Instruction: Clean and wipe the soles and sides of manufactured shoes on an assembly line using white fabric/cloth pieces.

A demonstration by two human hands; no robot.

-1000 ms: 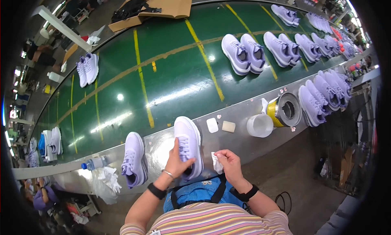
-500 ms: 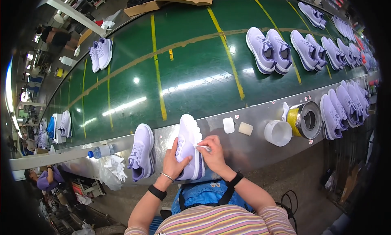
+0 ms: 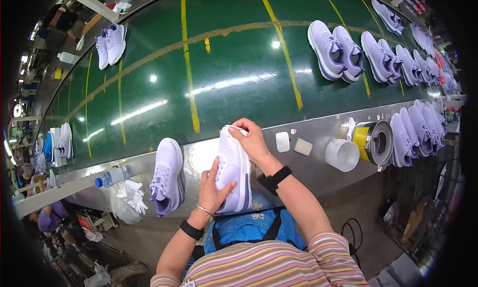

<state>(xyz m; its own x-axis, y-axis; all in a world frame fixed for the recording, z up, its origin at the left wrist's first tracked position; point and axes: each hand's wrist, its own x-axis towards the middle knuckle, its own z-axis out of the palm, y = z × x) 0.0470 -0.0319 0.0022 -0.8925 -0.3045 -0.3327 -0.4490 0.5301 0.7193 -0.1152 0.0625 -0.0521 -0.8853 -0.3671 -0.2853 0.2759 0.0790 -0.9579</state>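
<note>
A lilac sneaker (image 3: 230, 175) with a white midsole lies tilted on the metal ledge in front of me, toe pointing away. My left hand (image 3: 211, 191) grips its side, thumb and fingers spread across the upper. At the toe, my right hand (image 3: 250, 140) pinches a small white cloth (image 3: 231, 129) against the sole edge; the fingers partly cover it. Left of my hands stands another lilac sneaker (image 3: 167, 177), untouched. Right of them on the ledge lie a white block (image 3: 283, 142) and a cream block (image 3: 302, 146).
Along the ledge stand a white round tub (image 3: 342, 155), a metal can with a yellow label (image 3: 371, 142) and several sneakers (image 3: 402, 140). More pairs sit on the green conveyor belt (image 3: 229, 58). At left are a water bottle (image 3: 113, 177) and a plastic bag of white scraps (image 3: 127, 201).
My right hand has moved from the sneaker's side up to its toe, taking the white cloth along. My left hand keeps its grip. The view has shifted slightly.
</note>
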